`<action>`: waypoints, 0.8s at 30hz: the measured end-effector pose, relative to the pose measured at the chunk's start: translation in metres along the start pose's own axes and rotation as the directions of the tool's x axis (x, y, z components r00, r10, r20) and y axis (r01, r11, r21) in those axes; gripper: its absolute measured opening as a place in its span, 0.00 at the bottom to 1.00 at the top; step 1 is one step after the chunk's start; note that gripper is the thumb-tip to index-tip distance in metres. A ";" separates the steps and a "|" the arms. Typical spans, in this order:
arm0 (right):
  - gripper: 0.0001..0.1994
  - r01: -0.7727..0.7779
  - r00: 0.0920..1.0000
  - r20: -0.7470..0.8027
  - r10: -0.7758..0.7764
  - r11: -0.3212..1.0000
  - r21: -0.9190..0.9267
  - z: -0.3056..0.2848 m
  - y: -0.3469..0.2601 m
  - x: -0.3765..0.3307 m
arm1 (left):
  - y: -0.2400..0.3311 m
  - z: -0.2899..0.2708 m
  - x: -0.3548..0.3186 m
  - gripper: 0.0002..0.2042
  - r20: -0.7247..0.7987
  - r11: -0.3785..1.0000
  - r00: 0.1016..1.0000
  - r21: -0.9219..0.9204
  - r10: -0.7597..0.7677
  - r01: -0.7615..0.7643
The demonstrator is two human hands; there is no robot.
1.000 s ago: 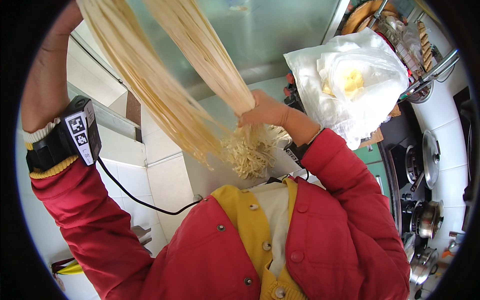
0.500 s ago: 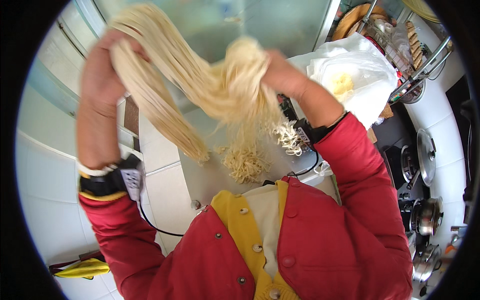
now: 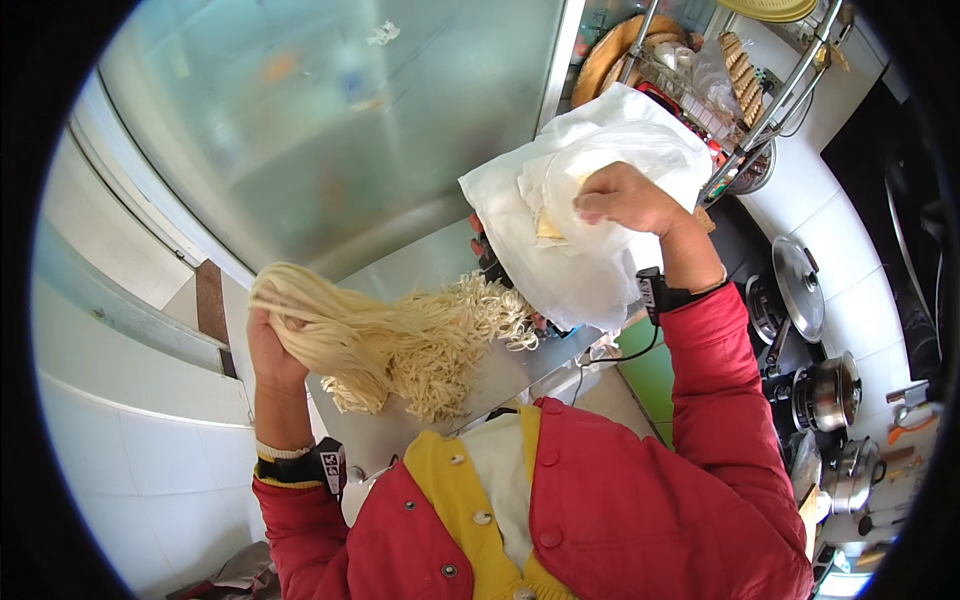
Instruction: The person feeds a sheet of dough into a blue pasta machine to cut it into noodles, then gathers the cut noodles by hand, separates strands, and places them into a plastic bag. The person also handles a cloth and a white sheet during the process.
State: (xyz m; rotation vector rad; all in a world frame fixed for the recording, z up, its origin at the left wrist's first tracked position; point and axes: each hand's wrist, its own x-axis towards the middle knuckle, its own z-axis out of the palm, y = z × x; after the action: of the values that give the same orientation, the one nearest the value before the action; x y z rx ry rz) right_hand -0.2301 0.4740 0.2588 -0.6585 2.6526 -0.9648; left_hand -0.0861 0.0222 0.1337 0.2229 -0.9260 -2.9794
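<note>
A thick hank of pale fresh noodles (image 3: 335,315) drapes over my left hand (image 3: 275,350), whose fingers are closed around one end. Its lower part rests on a heap of loose noodles (image 3: 430,375) on the metal worktop (image 3: 400,262). My right hand (image 3: 632,198) is over a crumpled white plastic sheet (image 3: 590,275), with its fingers curled together. What they hold, if anything, is hidden. Beside these fingers, a patch of yellow powder (image 3: 547,226) shows on the sheet.
A frosted glass panel (image 3: 340,130) stands behind the worktop. At the right are a wire rack (image 3: 690,100), a pan lid (image 3: 798,290) and a steel pot (image 3: 828,392) by the stove. A cable (image 3: 622,358) hangs from my right wrist.
Both hands held the noodles up before. My right hand has let go and moved right to the sheet. My left hand has come down, lowering the noodles onto the heap.
</note>
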 end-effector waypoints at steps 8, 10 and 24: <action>0.13 -0.208 0.955 -0.276 0.106 0.903 -0.375 0.000 0.065 0.025 | -0.074 -0.045 -0.007 0.13 -0.277 0.965 0.926 -0.030 -0.258 0.260; 0.16 -0.290 0.942 -0.278 0.187 0.871 -0.396 0.010 0.075 0.039 | -0.071 -0.040 -0.008 0.19 0.016 0.956 0.964 -0.126 -0.267 0.266; 0.09 -0.192 0.944 -0.282 0.171 0.980 -0.048 0.015 0.135 0.060 | -0.139 -0.050 -0.015 0.28 0.195 0.836 0.939 -0.428 -0.285 0.343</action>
State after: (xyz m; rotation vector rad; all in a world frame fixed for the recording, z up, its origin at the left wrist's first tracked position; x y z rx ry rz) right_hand -0.3206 0.5281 0.1547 -0.3017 2.9415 -0.9714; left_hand -0.0604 0.1098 0.0167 0.1967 -0.1699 -3.4355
